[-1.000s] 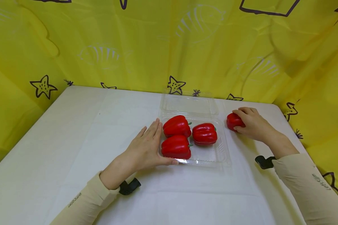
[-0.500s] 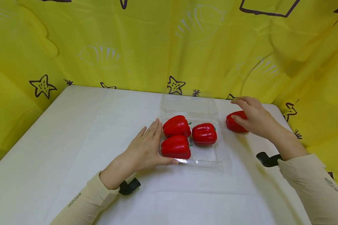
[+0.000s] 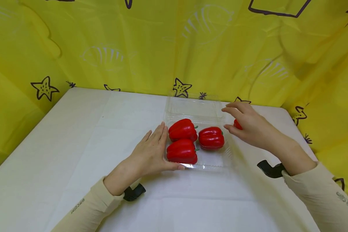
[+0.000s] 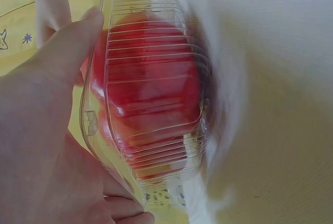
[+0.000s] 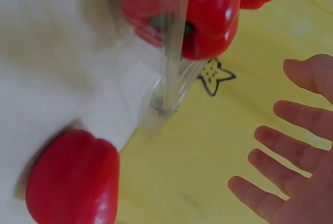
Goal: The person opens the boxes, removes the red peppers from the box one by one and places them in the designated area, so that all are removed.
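Note:
Three red bell peppers lie in a clear plastic clamshell box (image 3: 211,161): a back-left pepper (image 3: 182,130), a front-left pepper (image 3: 181,152) and a right pepper (image 3: 211,138). My left hand (image 3: 149,151) rests along the box's left side, fingers straight and thumb at its front edge; in the left wrist view the ribbed box wall (image 4: 151,78) shows beside the hand. My right hand (image 3: 252,127), fingers spread and holding nothing, is above the table by the box's right edge. Behind it, a fourth red pepper (image 5: 75,180) lies on the table, mostly hidden in the head view.
The box's clear lid (image 3: 194,108) lies folded back behind it. White cloth covers the table (image 3: 119,109). A yellow printed curtain (image 3: 145,48) hangs round the back and sides. A black wrist mount (image 3: 271,169) sits under each forearm.
My right hand has let go of the pepper outside the box, lifted, and moved left toward the box. The left hand and the box have stayed in place.

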Demonstrator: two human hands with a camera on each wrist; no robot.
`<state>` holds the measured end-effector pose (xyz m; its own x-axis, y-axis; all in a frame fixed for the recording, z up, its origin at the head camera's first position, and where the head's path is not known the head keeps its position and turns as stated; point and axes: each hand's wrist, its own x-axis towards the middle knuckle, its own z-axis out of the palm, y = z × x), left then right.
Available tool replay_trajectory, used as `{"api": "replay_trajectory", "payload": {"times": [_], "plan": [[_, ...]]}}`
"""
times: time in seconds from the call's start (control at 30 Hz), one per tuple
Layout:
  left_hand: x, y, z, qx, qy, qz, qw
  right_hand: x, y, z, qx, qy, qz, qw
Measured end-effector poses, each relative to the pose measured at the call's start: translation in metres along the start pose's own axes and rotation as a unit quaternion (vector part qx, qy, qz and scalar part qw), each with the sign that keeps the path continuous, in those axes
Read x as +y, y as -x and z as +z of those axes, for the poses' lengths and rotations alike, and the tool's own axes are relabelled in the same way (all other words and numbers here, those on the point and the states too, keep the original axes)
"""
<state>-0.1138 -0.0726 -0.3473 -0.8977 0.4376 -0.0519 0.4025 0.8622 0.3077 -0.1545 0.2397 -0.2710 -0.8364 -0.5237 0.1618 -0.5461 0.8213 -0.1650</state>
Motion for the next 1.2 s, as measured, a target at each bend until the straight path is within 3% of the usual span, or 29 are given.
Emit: {"api": "replay_trajectory", "payload": {"times": [0.3,0.93,1.2], "plan": [[0.0,0.0,0.0,-0.002,-0.004,0.0,1.0,-0.021,-0.002,0.018,-0.064,0.012,-0.054,0.996],[-0.001,0.0,0.001,-0.004,-0.004,0.0,1.0,-0.032,-0.018,0.049,-0.099,0.085,-0.066,0.989],[-0.002,0.0,0.001,0.0,-0.009,0.004,1.0,-0.03,-0.022,0.058,-0.094,0.09,-0.066,0.989]]}}
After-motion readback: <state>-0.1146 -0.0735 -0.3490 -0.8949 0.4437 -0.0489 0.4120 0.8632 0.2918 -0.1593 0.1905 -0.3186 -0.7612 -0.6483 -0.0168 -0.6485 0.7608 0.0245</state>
